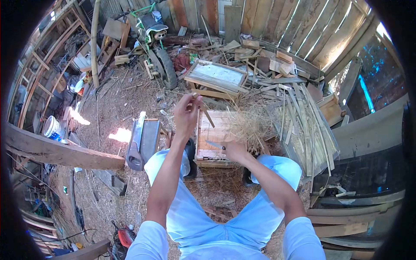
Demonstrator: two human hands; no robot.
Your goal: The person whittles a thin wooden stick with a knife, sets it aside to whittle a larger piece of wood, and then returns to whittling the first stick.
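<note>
My left hand (187,113) is raised over the far left corner of a low wooden crate (212,125), fingers closed around a thin wooden strip (208,118) that slants down to the right. Lower and to the right, my right hand (236,151) grips a knife (213,144), its blade pointing left above the slats. Blade and strip are apart. A tangle of fine shavings (249,125) covers the crate's right side, beyond my right hand. Most of the knife's handle is hidden in my fist.
A handsaw (138,141) lies on a small dark-topped stool (149,138) to the left. Long split strips (305,130) are piled at the right. Farther back are a white-topped wooden frame (216,73), scrap wood (277,63) and a motorbike wheel (166,68). A thick beam (65,149) juts in from the left.
</note>
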